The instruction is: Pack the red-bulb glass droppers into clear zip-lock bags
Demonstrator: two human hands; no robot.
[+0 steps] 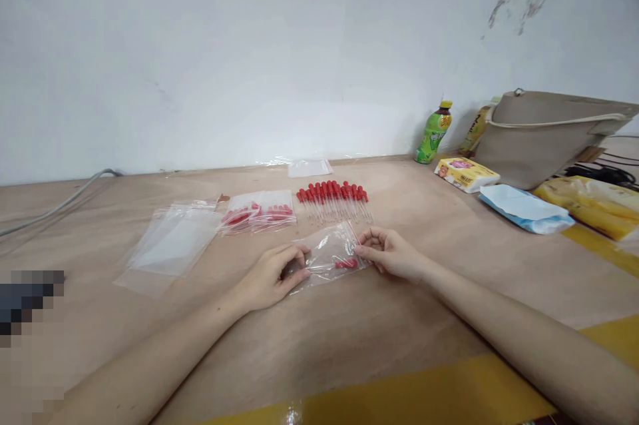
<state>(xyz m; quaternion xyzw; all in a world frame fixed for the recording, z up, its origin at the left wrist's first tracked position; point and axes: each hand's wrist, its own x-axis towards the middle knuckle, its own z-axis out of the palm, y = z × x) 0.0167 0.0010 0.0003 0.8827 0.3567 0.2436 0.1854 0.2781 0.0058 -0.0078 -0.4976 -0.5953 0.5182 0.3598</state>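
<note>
Small clear zip-seal plastic bag (329,255) with a few red-capped pieces inside lies flat on the bench (349,345), pinched at both ends: the left hand (269,277) closes its grip on one end, the right hand (392,255) on the other by the red strip. Sealing it well probably means keeping it taut and flat while pressing along the strip. Just beyond the grip lies a row of red-tipped clear droppers (333,200); filled bags (259,215) and empty clear bags (172,245) sit past the left hand. Open bench lies nearer the person.
</note>
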